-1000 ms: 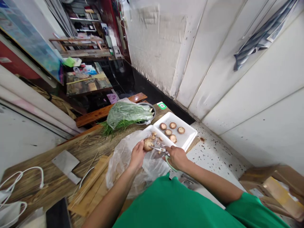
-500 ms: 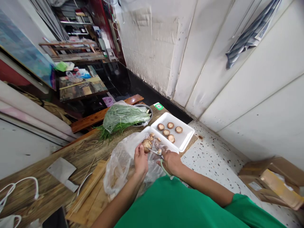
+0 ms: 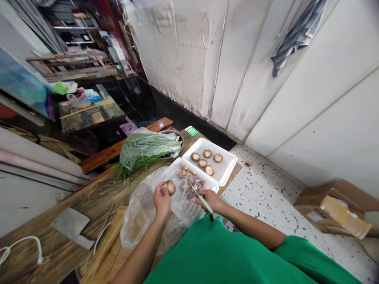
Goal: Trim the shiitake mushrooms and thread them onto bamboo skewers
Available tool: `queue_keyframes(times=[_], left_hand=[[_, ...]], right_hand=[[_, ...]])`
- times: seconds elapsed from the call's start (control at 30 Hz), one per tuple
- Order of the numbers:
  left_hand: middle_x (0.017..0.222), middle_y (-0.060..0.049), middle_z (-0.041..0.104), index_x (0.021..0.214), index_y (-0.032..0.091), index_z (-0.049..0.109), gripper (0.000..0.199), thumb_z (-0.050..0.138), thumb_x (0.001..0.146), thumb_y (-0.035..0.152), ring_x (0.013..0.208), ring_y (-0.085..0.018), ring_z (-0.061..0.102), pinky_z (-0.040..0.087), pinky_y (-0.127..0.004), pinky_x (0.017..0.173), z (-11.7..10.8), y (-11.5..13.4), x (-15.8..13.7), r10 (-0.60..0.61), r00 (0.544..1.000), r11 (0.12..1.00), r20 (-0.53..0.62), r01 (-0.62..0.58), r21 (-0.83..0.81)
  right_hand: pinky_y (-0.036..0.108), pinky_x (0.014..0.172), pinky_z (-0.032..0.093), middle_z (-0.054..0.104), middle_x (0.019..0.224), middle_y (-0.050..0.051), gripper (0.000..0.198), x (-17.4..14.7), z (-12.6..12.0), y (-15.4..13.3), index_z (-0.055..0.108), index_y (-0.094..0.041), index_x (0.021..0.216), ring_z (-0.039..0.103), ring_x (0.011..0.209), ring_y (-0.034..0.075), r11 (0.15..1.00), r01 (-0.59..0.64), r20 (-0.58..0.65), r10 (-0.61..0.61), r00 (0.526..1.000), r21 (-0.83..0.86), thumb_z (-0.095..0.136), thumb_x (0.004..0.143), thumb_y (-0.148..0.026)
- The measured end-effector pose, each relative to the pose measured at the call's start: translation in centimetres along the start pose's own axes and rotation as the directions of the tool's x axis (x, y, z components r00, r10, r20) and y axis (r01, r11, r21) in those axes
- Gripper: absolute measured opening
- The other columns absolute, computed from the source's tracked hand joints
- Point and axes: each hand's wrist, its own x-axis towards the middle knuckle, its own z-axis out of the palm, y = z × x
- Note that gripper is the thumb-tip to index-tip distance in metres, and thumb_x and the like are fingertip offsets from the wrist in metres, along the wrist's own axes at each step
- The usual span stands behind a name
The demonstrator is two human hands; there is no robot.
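Note:
My left hand [image 3: 162,200] pinches a brown shiitake mushroom [image 3: 170,187] over the clear plastic bag [image 3: 134,213]. Held in my right hand [image 3: 211,200] is a pair of scissors [image 3: 205,202] with pale green handles, seen nearly edge-on. Its blades point away from me, over a white foam tray [image 3: 213,184] that holds mushroom stems and bits [image 3: 184,172]. The mushroom and the blades are apart. Just beyond, a second white tray [image 3: 224,176] carries several mushroom caps [image 3: 209,170], gills up.
Bagged green chives [image 3: 149,148] rest on a bowl [image 3: 181,146] behind the trays. On the wooden table [image 3: 103,196] lie a cleaver [image 3: 70,224], a wooden board [image 3: 114,250] and a white cable [image 3: 37,244]. A cardboard box [image 3: 331,209] stands on the floor at right.
My left hand has drawn the mushroom left, away from the scissors. The scissors have turned in my right hand, their blades now over the stems. The view has shifted slightly.

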Motion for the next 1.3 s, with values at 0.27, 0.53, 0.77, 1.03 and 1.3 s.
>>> queue_keyframes(times=[0.27, 0.53, 0.77, 1.03, 1.3], left_hand=[[0.1, -0.01, 0.06, 0.108, 0.018, 0.053, 0.038, 0.046, 0.079, 0.04, 0.08, -0.018, 0.06, 0.05, -0.032, 0.066, 5.4, 4.2, 3.3, 0.005, 0.987, 0.999, 0.16, 0.0, -0.036], [0.089, -0.009, 0.066, 0.087, 0.016, 0.064, 0.02, 0.053, 0.075, 0.028, 0.086, -0.02, 0.059, 0.043, -0.029, 0.079, 22.6, 3.9, 3.3, 0.137, 0.818, 0.924, 0.559, -0.309, 0.225], [0.099, -0.015, 0.064, 0.095, 0.014, 0.061, 0.025, 0.04, 0.083, 0.02, 0.094, -0.023, 0.057, 0.038, -0.032, 0.082, 30.5, 0.4, 1.9, 0.055, 0.723, 0.769, 0.688, -0.471, 0.433], [0.097, -0.012, 0.065, 0.095, 0.016, 0.064, 0.022, 0.048, 0.08, 0.018, 0.094, -0.023, 0.056, 0.036, -0.032, 0.085, 30.4, 2.4, 1.4, 0.079, 0.605, 0.666, 0.792, -0.623, 0.41], [0.081, -0.005, 0.067, 0.086, 0.02, 0.066, 0.03, 0.046, 0.081, 0.042, 0.073, -0.02, 0.059, 0.043, -0.029, 0.069, 7.2, 10.6, 2.3, 0.093, 0.752, 0.716, 0.653, -0.506, 0.481]], right_hand=[[0.027, 0.058, 0.048, 0.05, 0.056, -0.004, 0.05, -0.3, -2.7, 2.7, 0.058, -0.018, 0.089, 0.056, 0.052, 0.012, 0.799, -0.344, 0.526, 0.041, 0.849, 0.493, 0.024, 0.09, -0.054], [0.032, 0.07, 0.048, 0.068, 0.091, 0.013, 0.039, -1.2, -3.1, 3.5, 0.066, -0.015, 0.088, 0.064, 0.088, 0.028, 0.966, -0.039, 0.15, 0.08, 0.985, -0.257, 0.054, 0.076, -0.051], [0.032, 0.068, 0.049, 0.069, 0.094, 0.015, 0.044, -0.1, -4.7, 5.1, 0.063, -0.015, 0.103, 0.065, 0.088, 0.03, 0.908, 0.016, 0.15, 0.052, 0.987, -0.419, 0.06, 0.072, -0.046], [0.033, 0.067, 0.049, 0.069, 0.09, 0.014, 0.04, 1.1, -5.1, 4.8, 0.066, -0.016, 0.096, 0.065, 0.084, 0.03, 0.82, 0.085, 0.206, 0.04, 0.978, -0.566, 0.059, 0.073, -0.048], [0.028, 0.064, 0.044, 0.069, 0.091, 0.013, 0.04, 0.9, -3.8, 4.3, 0.065, -0.017, 0.095, 0.065, 0.085, 0.026, 0.881, -0.009, 0.102, 0.064, 0.993, -0.473, 0.05, 0.079, -0.05]])
